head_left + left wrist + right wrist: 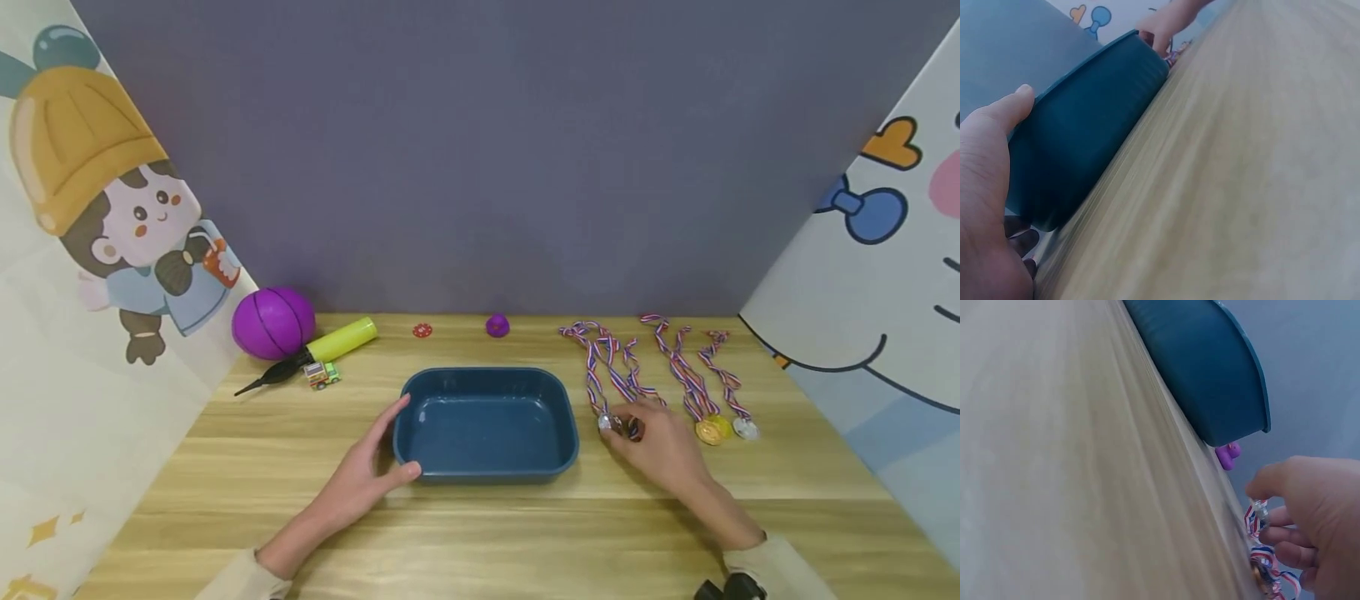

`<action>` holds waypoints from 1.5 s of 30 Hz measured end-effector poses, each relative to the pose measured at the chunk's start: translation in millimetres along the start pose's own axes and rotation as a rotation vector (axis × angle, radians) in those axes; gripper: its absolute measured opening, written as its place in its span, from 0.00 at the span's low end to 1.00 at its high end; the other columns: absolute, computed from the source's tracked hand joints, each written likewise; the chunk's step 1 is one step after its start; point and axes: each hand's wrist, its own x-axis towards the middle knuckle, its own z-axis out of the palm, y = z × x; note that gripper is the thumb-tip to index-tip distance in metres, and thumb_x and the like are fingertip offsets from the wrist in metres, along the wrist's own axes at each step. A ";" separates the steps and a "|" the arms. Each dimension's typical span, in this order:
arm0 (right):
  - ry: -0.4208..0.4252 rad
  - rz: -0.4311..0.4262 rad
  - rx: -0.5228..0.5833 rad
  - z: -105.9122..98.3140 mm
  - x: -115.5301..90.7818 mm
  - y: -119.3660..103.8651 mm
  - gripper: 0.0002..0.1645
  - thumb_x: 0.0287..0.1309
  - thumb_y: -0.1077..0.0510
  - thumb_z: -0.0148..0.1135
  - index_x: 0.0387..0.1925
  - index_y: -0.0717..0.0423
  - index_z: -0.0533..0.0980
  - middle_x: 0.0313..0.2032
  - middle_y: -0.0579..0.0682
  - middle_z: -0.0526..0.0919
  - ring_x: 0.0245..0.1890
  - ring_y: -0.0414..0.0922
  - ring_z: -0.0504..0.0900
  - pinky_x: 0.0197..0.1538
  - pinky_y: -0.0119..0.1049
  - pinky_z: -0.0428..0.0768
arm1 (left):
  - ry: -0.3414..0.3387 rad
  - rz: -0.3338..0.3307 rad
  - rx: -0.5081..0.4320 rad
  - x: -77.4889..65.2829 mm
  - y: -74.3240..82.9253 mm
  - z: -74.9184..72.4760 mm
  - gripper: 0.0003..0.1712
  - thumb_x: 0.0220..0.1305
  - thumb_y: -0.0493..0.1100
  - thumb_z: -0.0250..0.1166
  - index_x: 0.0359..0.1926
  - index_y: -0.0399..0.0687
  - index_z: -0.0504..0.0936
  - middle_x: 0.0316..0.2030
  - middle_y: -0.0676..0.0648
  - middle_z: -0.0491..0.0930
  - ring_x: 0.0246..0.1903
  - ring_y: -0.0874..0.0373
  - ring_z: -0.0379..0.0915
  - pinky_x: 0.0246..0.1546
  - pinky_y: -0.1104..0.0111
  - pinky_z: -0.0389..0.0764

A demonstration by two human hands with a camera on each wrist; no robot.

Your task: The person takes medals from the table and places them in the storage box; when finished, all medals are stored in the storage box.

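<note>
Although the purple ball (273,323) shows nearly whole at far left, the black end of the yellow pump (341,339) overlaps its lower edge. Toy truck (322,376) just beside the pump, markings too small to read. Left hand (360,479) spread round the left end of the blue tray (486,425): thumb at the near corner, fingers along the far-left side, gripping it; fingers partly behind the tray in the left wrist view. Left sleeve cut off at bottom. Red disc (422,331) well behind the tray, print unclear. Tray sits flat on the wood-grain table (525,533), rounded corners, glossy inside. Small purple toy (497,325) near the back wall, detail lost in the head view. Right of the tray: silver medal (604,422), pinched between thumb and fingers of the right hand (663,446), hand mostly closed; its face is part covered. Another, darker medal sits under that hand, mostly hidden. Red-white-blue ribbons (592,367) run back from there, twisted, overlapping. Right sleeve and black wrist device cut off. Further right: gold medal (708,431) overlapping a yellower one, then a second silver medal (746,428), ribbons stretched back.
</note>
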 end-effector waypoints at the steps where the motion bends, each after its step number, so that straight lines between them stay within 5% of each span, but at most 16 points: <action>1: 0.016 -0.007 -0.001 -0.8 0.9 -0.4 0.17 0.57 0.53 0.85 0.46 0.56 0.92 0.27 0.42 0.81 0.25 0.37 0.72 0.26 0.32 0.70 | 0.001 0.000 -0.003 -0.2 -0.1 0.1 0.56 0.71 0.47 0.77 0.90 0.65 0.55 0.87 0.40 0.57 0.82 0.29 0.55 0.78 0.27 0.54; 5: 0.071 -0.014 0.004 -4.1 1.5 -1.9 0.19 0.56 0.55 0.84 0.48 0.58 0.92 0.21 0.40 0.76 0.20 0.33 0.67 0.22 0.31 0.66 | 0.001 0.009 -0.006 -0.5 -0.4 0.7 0.56 0.71 0.47 0.77 0.90 0.65 0.55 0.87 0.40 0.57 0.82 0.29 0.55 0.78 0.27 0.54; 14: 0.235 -0.078 0.035 -13.1 11.0 -5.4 0.18 0.53 0.58 0.81 0.47 0.56 0.92 0.25 0.47 0.81 0.18 0.30 0.60 0.20 0.30 0.60 | 0.006 0.024 -0.012 -1.1 -0.3 2.7 0.56 0.70 0.46 0.78 0.90 0.63 0.56 0.86 0.39 0.58 0.81 0.28 0.58 0.78 0.27 0.55; 22: 0.342 -0.114 0.064 -20.6 32.7 -16.4 0.19 0.53 0.57 0.81 0.48 0.55 0.93 0.25 0.49 0.83 0.21 0.34 0.68 0.21 0.33 0.64 | 0.006 0.022 -0.003 -1.3 0.0 2.6 0.56 0.70 0.48 0.77 0.90 0.66 0.56 0.86 0.39 0.58 0.81 0.28 0.58 0.77 0.26 0.56; 38: 0.456 -0.124 0.152 -46.5 61.7 -28.1 0.16 0.54 0.59 0.81 0.46 0.58 0.93 0.27 0.51 0.85 0.22 0.38 0.71 0.27 0.24 0.64 | 0.013 0.029 0.000 -1.9 -2.1 2.4 0.56 0.70 0.48 0.77 0.90 0.64 0.55 0.87 0.40 0.57 0.82 0.29 0.56 0.77 0.25 0.54; 45: 0.465 -0.081 0.221 -60.8 67.4 -36.5 0.17 0.55 0.63 0.81 0.48 0.60 0.93 0.29 0.48 0.84 0.24 0.31 0.70 0.28 0.23 0.65 | 0.001 0.038 -0.008 0.4 -2.2 5.0 0.57 0.71 0.48 0.77 0.91 0.65 0.53 0.87 0.42 0.56 0.83 0.31 0.55 0.79 0.29 0.56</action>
